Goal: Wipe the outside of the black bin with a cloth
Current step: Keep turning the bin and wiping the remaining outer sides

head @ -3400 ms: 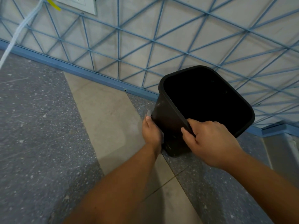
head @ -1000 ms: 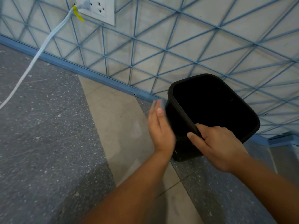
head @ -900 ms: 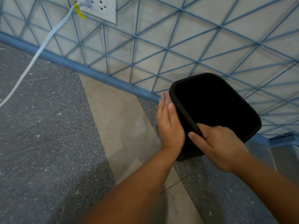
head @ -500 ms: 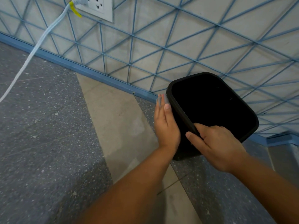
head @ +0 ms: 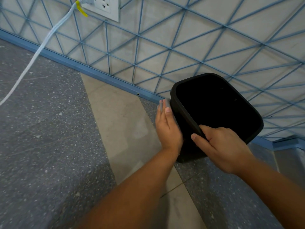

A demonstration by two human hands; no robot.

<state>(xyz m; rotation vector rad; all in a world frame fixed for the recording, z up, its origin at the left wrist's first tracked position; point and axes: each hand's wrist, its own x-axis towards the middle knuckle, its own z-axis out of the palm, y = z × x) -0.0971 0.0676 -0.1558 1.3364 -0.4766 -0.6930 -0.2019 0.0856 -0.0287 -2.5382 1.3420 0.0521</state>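
Black bin (head: 214, 109): stands on the floor (head: 49, 146) close to the patterned wall (head: 181, 47), tilted, its open mouth facing up toward the camera; the inside looks dark and nothing shows in it.
Left hand (head: 168, 129): laid flat against the bin's left outer wall, just under the rim, fingers (head: 168, 111) straight and together, pointing toward the wall.
Cloth (head: 163, 103): a small grey-blue edge shows past the left fingertips, between that hand and the bin's side; the rest is hidden under the palm.
Right hand (head: 221, 146): grips the bin's near rim, thumb on the outside, the other fingers curled over the edge into the bin.
Floor: grey speckled tiles with one pale beige strip running from the wall toward the camera; the bin's base sits by the edge of that strip.
Wall: pale tiles crossed by blue lines in triangles, with a blue skirting at the bottom.
Socket (head: 102, 5): white, at the top of the wall, with a white cable (head: 33, 58) plugged in and trailing down to the left; a yellow tag (head: 80, 10) sits near the plug.
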